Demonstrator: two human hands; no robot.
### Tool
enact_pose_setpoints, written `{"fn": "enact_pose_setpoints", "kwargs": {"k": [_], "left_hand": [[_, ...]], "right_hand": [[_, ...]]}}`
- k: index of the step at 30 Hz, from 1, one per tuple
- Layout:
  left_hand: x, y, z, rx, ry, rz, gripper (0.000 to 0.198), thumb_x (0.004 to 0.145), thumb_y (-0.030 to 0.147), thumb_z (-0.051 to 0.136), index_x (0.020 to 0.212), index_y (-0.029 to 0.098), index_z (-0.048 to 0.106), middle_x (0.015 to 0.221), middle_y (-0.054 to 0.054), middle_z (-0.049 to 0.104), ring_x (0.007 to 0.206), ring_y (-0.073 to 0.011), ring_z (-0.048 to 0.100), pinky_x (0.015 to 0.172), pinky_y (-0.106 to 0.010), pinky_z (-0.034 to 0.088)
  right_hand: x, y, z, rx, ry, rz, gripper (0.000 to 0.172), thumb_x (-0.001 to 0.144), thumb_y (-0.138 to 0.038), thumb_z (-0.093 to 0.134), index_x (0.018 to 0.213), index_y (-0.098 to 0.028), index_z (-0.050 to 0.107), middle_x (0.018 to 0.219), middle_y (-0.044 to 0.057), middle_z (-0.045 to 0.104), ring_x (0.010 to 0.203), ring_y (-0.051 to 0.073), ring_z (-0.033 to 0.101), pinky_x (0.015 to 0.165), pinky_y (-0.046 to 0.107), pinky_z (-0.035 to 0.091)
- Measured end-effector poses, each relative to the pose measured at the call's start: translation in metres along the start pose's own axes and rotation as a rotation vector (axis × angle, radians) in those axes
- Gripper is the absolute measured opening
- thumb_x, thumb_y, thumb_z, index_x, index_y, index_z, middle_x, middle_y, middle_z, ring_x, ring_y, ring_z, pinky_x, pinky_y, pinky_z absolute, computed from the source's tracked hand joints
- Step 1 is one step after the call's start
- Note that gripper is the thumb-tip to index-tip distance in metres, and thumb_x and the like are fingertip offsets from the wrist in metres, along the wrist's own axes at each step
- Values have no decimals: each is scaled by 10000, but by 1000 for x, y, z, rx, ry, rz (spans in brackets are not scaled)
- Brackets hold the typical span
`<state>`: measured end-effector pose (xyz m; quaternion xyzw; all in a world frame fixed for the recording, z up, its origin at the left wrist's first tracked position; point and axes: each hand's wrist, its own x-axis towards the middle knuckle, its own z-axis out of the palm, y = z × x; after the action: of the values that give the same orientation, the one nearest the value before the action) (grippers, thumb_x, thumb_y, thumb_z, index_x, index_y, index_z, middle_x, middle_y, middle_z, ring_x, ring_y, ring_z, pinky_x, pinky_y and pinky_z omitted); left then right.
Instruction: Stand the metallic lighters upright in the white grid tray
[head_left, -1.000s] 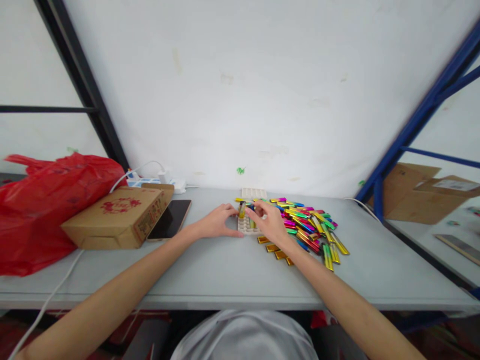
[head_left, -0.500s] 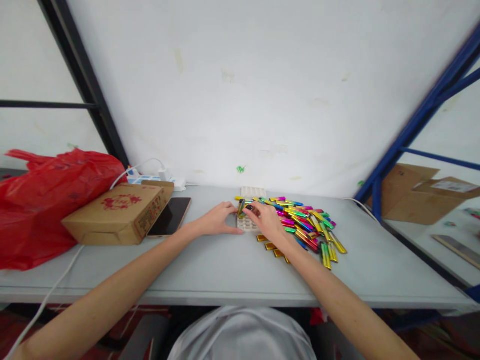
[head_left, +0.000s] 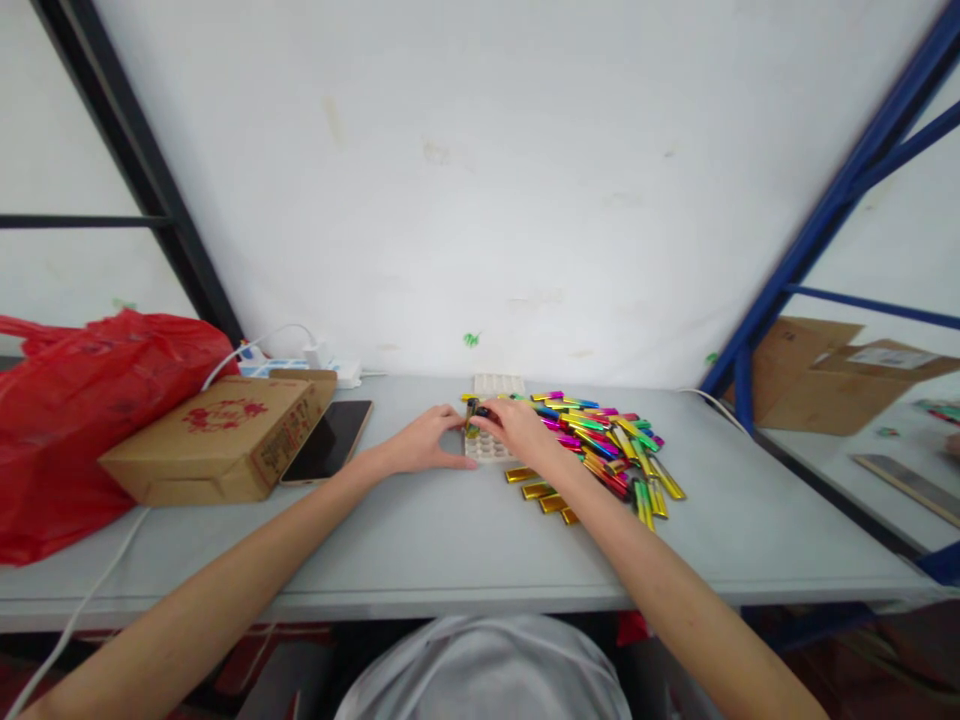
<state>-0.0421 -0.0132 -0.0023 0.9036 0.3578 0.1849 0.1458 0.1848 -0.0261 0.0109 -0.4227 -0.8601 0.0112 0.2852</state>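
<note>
Right hand farther left, over tray

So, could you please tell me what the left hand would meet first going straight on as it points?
The left hand would probably meet the upright lighter at the left side of the pale tray; depth is unclear, so they may already touch.

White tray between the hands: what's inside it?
In the tray, at least one yellow, dark-topped lighter stands at the left; pockets show along the front. The right hand covers the back right part, so whatever sits there cannot be seen.
</note>
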Motion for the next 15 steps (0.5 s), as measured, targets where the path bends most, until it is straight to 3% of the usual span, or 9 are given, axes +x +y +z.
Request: {"fn": "enact_pose_setpoints", "kwargs": {"k": [4,9,15], "left_hand": [[0,0,0,3,-3,-15,694,792,688,760,1303,226,679,1208,-103,659,1135,-310,607,1020,-413,480],[0,1,-1,10,-5,8,648,795,710,744,1193,199,708,1205,-115,651,1146,-318,605,1029,-420,481],[1,-1,0,16,19,9,683,784,729,736,1207,194,702,1180,-116,665,1124,-323,616,1006,-423,494]], "right_hand": [[5,-6,3,-128,-37,73,382,1038,-515,558,1069,-186,747,930,108,782,838,227,713,740,284,475],[1,-15,8,-327,-148,99,402,1016,-519,589,923,-177,778,902,138,791,806,248,729,710,296,469],[-4,-17,-6,-267,-30,49,523,1019,-613,515,842,-186,759,861,114,783,780,224,702,742,303,451]]}}
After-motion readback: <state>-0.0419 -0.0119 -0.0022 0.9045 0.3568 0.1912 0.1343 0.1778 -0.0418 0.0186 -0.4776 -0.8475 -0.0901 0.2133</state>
